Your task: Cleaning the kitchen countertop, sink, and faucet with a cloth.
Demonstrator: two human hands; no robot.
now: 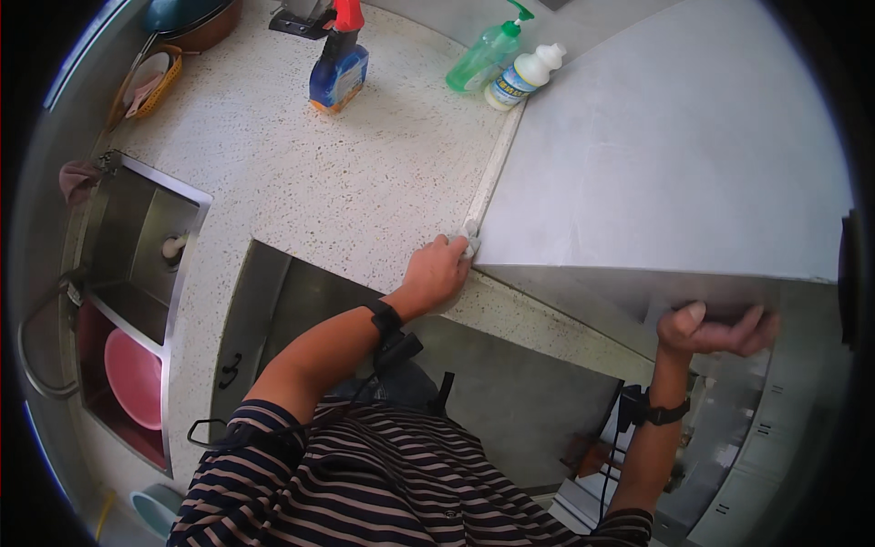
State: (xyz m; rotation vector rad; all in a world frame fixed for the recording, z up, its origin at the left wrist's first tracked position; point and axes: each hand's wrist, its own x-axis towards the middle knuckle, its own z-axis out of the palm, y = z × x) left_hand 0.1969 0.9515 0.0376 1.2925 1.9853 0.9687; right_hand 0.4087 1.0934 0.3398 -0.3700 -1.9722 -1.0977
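Observation:
My left hand (437,273) pinches a crumpled white cloth or paper wipe (470,236). It presses the wipe to the speckled stone countertop (328,178), where the top meets a large pale upright panel (656,164). Off to the right, my right hand (718,329) is raised beside the panel's lower edge, palm upward, thumb and loosely curled fingers apart. Nothing shows in it, though its fingers are slightly blurred. Whether it touches the panel I cannot tell.
Toward the back stand a blue spray bottle (338,78), a green pump bottle (485,58) and a white bottle (519,81). At left is a steel double sink (188,188) holding a pink basin (133,379). A yellow basket (164,82) and a pan (205,27) occupy the far left corner.

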